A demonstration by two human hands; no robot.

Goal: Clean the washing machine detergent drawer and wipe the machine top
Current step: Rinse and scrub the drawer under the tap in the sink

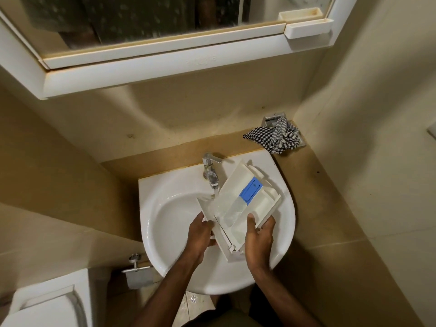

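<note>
A white detergent drawer (238, 199) with a blue insert (251, 191) lies tilted over the white sink (169, 220). Water runs from the chrome tap (210, 171) onto the drawer's left corner. My left hand (200, 234) grips the drawer's near left end, fingers curled under it. My right hand (258, 234) holds its right side, with the thumb over the rim and fingers beneath. A checked cloth (274, 138) lies bunched on the ledge behind the sink, to the right.
A mirrored cabinet (165, 57) hangs overhead, above the tap. A toilet cistern (47, 303) and a metal paper holder (136, 274) sit at lower left. Beige walls close in on both sides.
</note>
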